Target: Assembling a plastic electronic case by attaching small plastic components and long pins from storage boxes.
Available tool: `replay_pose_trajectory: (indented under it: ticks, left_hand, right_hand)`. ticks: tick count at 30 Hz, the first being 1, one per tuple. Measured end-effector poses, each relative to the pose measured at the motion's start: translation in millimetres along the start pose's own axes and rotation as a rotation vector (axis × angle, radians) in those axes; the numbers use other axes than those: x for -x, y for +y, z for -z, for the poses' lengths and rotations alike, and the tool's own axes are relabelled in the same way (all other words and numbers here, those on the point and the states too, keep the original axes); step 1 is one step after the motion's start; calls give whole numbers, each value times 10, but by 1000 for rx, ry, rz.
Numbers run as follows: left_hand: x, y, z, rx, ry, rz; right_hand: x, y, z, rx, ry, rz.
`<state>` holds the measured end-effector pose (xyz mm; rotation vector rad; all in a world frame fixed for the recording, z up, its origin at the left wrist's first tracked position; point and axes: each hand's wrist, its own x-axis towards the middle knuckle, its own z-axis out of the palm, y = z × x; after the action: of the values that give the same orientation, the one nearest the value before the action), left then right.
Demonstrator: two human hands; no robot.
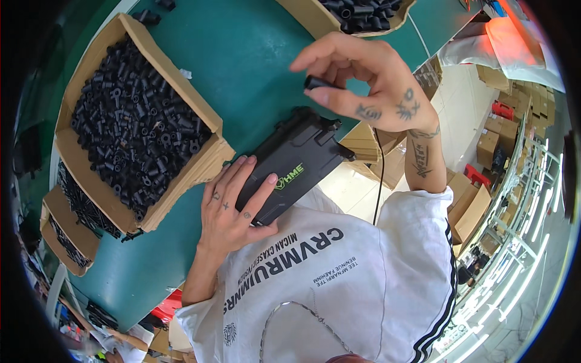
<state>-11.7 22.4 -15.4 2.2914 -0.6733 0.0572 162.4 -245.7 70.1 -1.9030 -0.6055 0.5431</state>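
Observation:
My left hand [233, 209] is closed around the near left end of a black plastic case [302, 154] with a green printed mark, tilted at the table edge against my body. Between the thumb and fingers of my raised right hand [369, 78] is a small black plastic tube [319, 83]. It is held beyond the case's far end, apart from it. At the case's upper right end, moulded lugs stick out. Left of the case, a cardboard box [178, 212] is heaped with small black plastic fittings [136, 121].
Another cardboard box [305, 17] of black tubular parts stands at the far edge of the green table [266, 72]. A smaller carton [82, 242] and thin black rods [82, 202] lie at the left. Cartons [487, 145] sit on the floor to the right; another person [130, 342] is at lower left.

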Motion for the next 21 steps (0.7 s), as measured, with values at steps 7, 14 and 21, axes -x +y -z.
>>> replay_pose_trajectory:
  ticks: [7, 14, 21]
  left_hand:
    - [13, -15, 42, -11, -24, 3]
    - [16, -27, 32, -23, -11, -18]
    - [28, -54, 23, 22, 66, -42]
  right_hand:
    - [548, 421, 441, -63, -123, -9]
    - [1242, 1206, 564, 5, 290, -411]
    - [1879, 2307, 599, 230, 206, -589]
